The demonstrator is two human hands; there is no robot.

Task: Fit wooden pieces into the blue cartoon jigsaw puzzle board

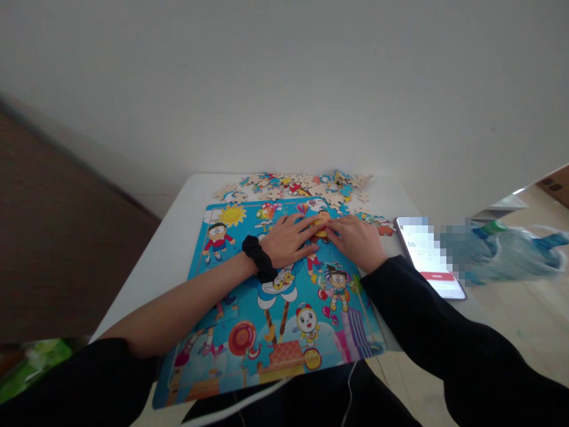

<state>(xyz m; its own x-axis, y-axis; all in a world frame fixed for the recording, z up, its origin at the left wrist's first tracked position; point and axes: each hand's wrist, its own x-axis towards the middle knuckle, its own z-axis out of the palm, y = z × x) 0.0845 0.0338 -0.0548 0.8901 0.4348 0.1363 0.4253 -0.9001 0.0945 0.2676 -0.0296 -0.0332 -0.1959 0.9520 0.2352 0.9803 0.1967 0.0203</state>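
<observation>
A blue cartoon jigsaw puzzle (pixel 255 273) lies flat on the table in front of me. My left hand (pixel 288 240), a black scrunchie (pixel 259 258) on its wrist, rests on the puzzle's upper middle with its fingers stretched out to the right. My right hand (pixel 358 240) is on the puzzle's upper right, its thumb and fingers drawn together over a figure in orange (pixel 320 220). The fingertips of both hands nearly meet there. Whatever the right fingertips may hold is hidden.
Loose jigsaw pieces (pixel 293 185) are heaped along the table's far edge by the wall, and several more lie beside my right hand. A lit phone (pixel 429 258) lies at the right of the white table (pixel 153 255). A clear plastic bag (pixel 518 252) is farther right. A white cable (pixel 235 408) crosses near my lap.
</observation>
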